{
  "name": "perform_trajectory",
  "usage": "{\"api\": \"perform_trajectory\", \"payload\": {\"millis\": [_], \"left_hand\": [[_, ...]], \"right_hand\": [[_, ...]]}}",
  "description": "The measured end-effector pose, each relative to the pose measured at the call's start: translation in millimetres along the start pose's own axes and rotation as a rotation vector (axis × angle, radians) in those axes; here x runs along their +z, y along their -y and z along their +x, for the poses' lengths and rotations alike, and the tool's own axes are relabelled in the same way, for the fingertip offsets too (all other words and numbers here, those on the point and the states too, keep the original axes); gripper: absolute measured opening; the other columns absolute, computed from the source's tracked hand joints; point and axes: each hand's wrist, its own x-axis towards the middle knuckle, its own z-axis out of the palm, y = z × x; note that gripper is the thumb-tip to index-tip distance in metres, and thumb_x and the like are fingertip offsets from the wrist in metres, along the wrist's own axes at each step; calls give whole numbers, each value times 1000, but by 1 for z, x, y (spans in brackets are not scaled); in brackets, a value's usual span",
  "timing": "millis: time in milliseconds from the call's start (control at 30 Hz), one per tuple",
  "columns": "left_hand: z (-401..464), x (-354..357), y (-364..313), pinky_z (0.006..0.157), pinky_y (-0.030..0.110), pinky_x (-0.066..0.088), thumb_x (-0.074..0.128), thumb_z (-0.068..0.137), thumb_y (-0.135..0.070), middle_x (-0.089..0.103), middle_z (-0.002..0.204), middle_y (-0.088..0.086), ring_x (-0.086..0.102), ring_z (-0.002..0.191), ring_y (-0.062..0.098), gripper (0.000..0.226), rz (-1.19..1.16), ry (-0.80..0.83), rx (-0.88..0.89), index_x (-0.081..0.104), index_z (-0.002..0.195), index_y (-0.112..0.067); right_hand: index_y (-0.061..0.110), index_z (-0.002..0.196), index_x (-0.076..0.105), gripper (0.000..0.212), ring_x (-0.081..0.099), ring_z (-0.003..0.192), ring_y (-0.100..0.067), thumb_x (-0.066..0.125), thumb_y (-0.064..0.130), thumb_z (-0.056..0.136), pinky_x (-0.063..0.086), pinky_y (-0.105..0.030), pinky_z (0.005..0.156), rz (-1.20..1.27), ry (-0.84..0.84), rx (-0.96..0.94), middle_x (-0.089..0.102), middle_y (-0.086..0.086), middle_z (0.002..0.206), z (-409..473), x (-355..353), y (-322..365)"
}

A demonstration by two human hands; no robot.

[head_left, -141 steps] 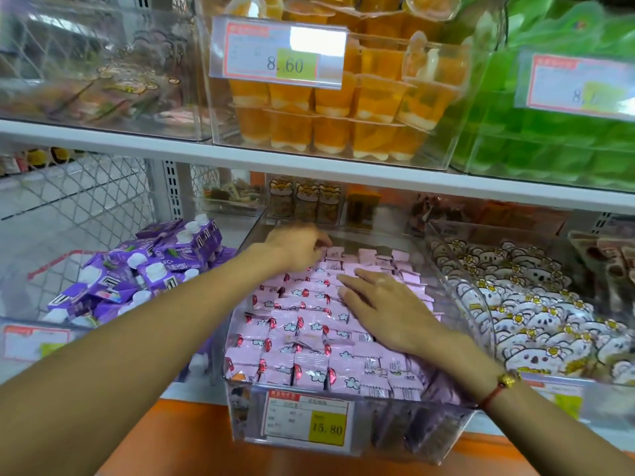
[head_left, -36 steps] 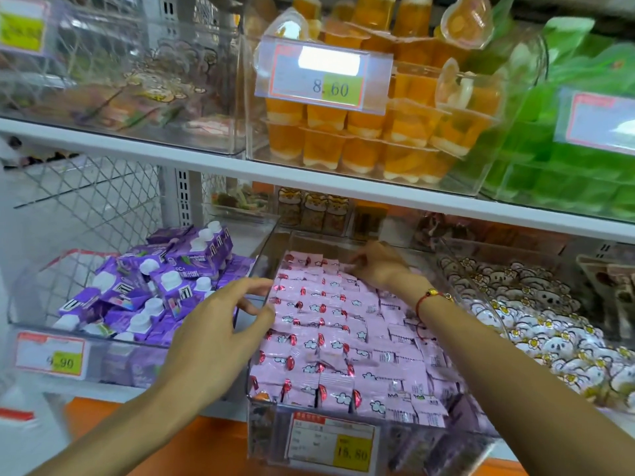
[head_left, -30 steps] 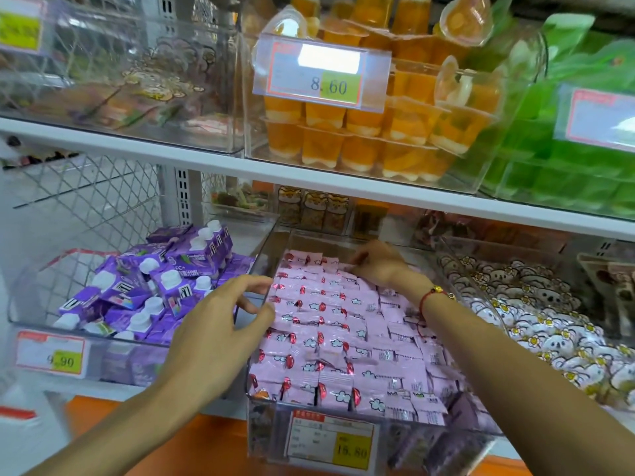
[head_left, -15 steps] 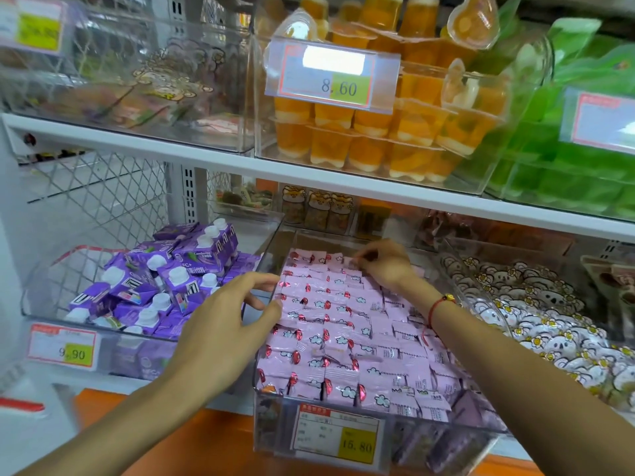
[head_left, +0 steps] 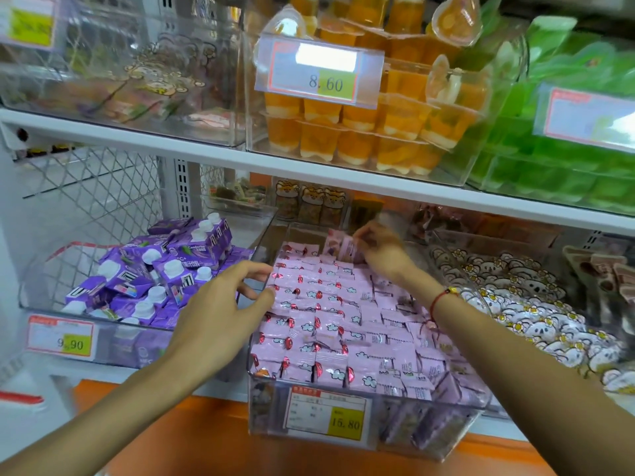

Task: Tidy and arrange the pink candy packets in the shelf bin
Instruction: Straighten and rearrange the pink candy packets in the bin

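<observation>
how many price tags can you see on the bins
5. One on the pink candy bin, one on the purple carton bin, one on the orange jelly cup bin, one on the green bin, one at top left. Others may be hidden.

This is a shop, a snack aisle by the look of it. White metal shelves (head_left: 309,168) carry clear plastic bins (head_left: 429,438) of wrapped sweets, orange jelly cups (head_left: 357,139) and purple drink cartons (head_left: 165,269). Printed price tags (head_left: 321,75) clipped to the bin fronts read 8.60, 9.90 and 15.80; their smaller print is too blurred to read.
</observation>
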Motion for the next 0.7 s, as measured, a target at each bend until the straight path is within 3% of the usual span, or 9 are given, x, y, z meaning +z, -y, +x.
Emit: {"api": "perform_trajectory", "payload": {"millis": [133,233,367,467,567,633,700], "left_hand": [[0,0,0,69,29,45,59,84,-40,62,83,-20,56,79,-8,24,-1,4,4,58,107,-43],[1,-1,0,76,30,49,59,84,-41,63,87,-23,57,84,-10,22,-6,13,12,57,105,-45],[2,-1,2,76,31,50,61,85,-38,63,89,-21,58,84,-7,22,-15,14,16,59,106,-43],[2,-1,3,75,30,50,61,85,-37,62,92,-23,57,85,-7,23,-15,20,31,59,107,-42],[2,-1,3,71,28,48,60,86,-38,62,94,-26,56,84,-9,21,-21,26,51,58,107,-42],[2,-2,3,70,27,47,59,86,-41,61,95,-29,54,86,-13,19,-24,25,58,57,105,-42],[2,-2,2,70,27,47,57,84,-44,59,92,-34,52,87,-16,19,-37,7,62,57,103,-42]], "right_hand": [[14,128,43,36,54,59,-9,54,21,95,40,-16,47,-138,194,49,61,-7,94,-1,10,-3],[15,134,47,45,50,42,-3,59,26,92,38,-14,40,-184,259,63,61,-4,68,5,8,-1],[12,132,40,39,49,55,-12,49,29,98,36,-21,48,-310,291,38,57,-3,73,10,9,1],[13,135,30,35,43,51,-14,37,22,102,34,-18,40,-253,208,-28,53,-5,74,12,6,7],[9,129,38,30,47,56,-12,41,17,100,35,-11,37,-104,29,-71,59,-14,95,5,2,14],[11,122,43,25,51,60,-11,46,14,98,37,-15,42,46,-122,-65,58,-8,96,-8,3,16],[18,114,43,17,52,64,-6,47,14,97,39,-10,43,193,-227,-43,55,4,85,-26,-1,18]]}}
